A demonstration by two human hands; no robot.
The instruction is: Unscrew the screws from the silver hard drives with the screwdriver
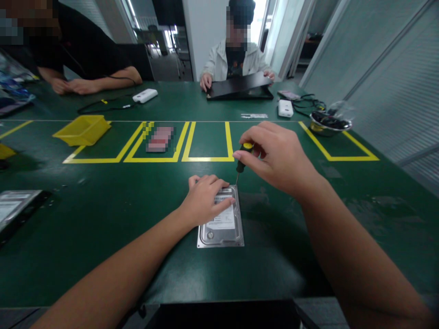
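A silver hard disk drive [222, 228] with a white label lies flat on the green table [103, 219] just in front of me. My left hand [205, 197] rests palm down on its far left part, fingers spread over the label. My right hand [276, 157] grips a small screwdriver [242, 161] with a yellow and black handle. The tool stands nearly upright, and its tip touches the drive's far right corner.
Yellow tape boxes mark the table beyond the drive. A yellow bin [83, 129] sits far left, a metal bowl [329, 123] far right, another drive [15, 208] at the left edge. Two people sit across the table; one holds a black laptop [240, 87].
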